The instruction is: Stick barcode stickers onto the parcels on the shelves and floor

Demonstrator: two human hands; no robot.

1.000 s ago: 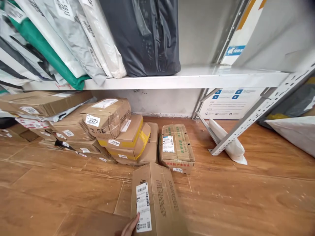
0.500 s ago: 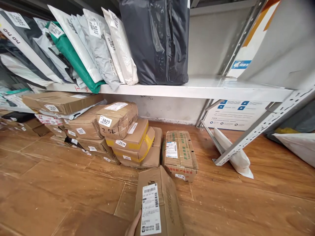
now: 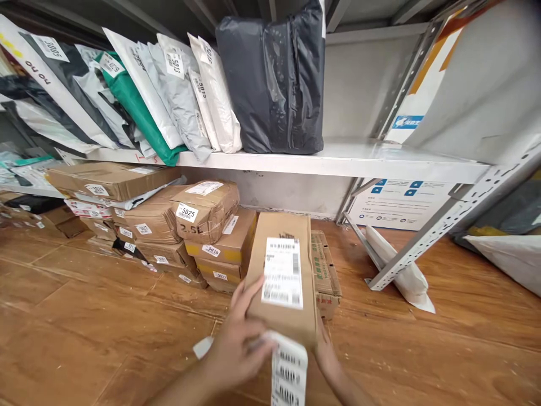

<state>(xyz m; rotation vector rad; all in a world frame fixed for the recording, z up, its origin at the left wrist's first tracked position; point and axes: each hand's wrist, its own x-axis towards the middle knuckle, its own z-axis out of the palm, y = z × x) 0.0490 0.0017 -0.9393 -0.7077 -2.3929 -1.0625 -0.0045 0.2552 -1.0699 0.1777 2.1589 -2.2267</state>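
Observation:
A brown cardboard box (image 3: 281, 223) with a white shipping label (image 3: 282, 270) is held between my two hands, in front of the stacked parcels. My left hand (image 3: 243, 332) has fingers pressed on its left side. Pinched in that same hand, a strip of numbered stickers (image 3: 289, 372) hangs down over the box's near end. My right hand (image 3: 327, 355) grips the right side low down, its fingers partly hidden by the box. Behind the held box, a green-printed carton (image 3: 327, 268) on the floor is partly covered.
Numbered cartons (image 3: 211, 225) are stacked on the wooden floor to the left. Above, a white shelf (image 3: 359, 158) carries plastic mailers (image 3: 147, 101) and a large black parcel (image 3: 273, 90). A slotted metal post (image 3: 435, 231) and a white rolled bag (image 3: 401, 276) are at the right.
The held box has moved up and forward, now covering much of the green-printed carton. Both hands and the sticker strip have come into view, where before only part of one hand showed.

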